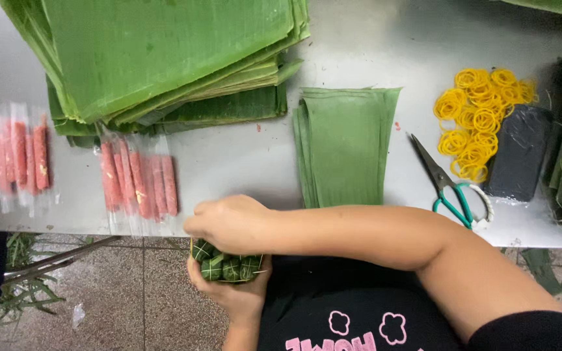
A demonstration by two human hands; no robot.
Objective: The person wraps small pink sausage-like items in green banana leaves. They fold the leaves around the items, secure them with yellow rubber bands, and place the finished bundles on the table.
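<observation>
Both hands on a leaf-wrapped bundle at the table edge.
Left hand (234,296) cups the bundle (227,266) from below, fingers curled round it; right hand (231,223) closes over its top. Bundle sits just off the steel table (242,159), near the wrapped pink sausages (139,180). Cut leaf strips (344,146), scissors (449,185), rubber bands (479,120) to the right.
</observation>
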